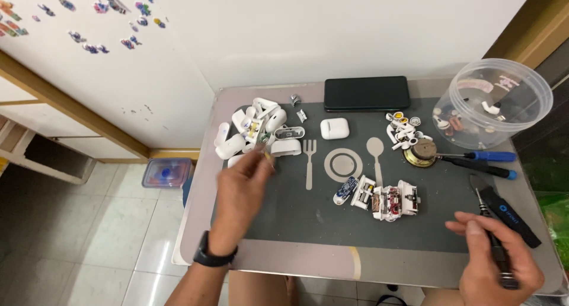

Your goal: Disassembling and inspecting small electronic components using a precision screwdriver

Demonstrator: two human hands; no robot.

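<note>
Reaching left hand (240,190) meets shell pile (255,128); bare mat (296,214) lies behind.

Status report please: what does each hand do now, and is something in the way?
Left hand at the pile of white case shells, pinching a small part. Right hand grips a dark tool. Nothing between them.

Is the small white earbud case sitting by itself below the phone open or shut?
Shut. The white earbud case lies on the dark mat with its lid down flush, no gap or interior showing.
</note>
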